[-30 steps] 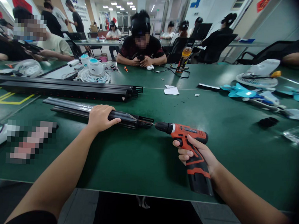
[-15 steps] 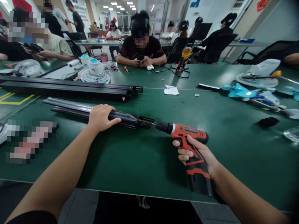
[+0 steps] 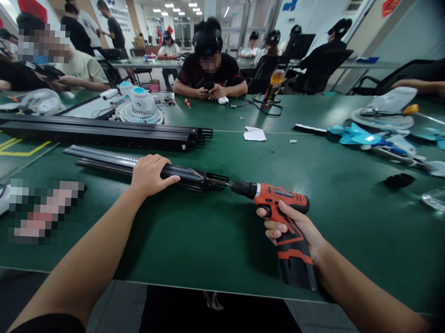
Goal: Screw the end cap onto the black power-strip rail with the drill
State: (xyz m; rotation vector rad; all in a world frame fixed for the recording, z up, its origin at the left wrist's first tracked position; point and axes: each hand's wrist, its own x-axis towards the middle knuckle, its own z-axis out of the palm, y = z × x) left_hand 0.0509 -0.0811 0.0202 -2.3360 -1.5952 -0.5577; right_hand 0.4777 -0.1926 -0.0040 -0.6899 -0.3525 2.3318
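Observation:
My right hand (image 3: 292, 225) is wrapped round the grip of an orange and black cordless drill (image 3: 280, 197), a finger by its trigger. The drill points left, and its bit meets the slotted end (image 3: 217, 181) of a long, glossy black housing (image 3: 107, 158). The exact contact at the bit's tip is too small to make out. My left hand (image 3: 151, 175) lies over the middle of this housing, fingers curled over its far side and thumb along the near side, holding it on the green table (image 3: 203, 240).
Behind the housing lie longer black profiles (image 3: 97, 132). A white fan part (image 3: 141, 105), a paper scrap (image 3: 254, 134) and a drink bottle (image 3: 274, 88) stand further back. Blue fan blades (image 3: 358, 135) lie at the right. Across the table sits a person (image 3: 212, 71) holding a phone.
My hands, the drill and the housing look unmoved. At the far right edge, another person's arm has shifted on the table.

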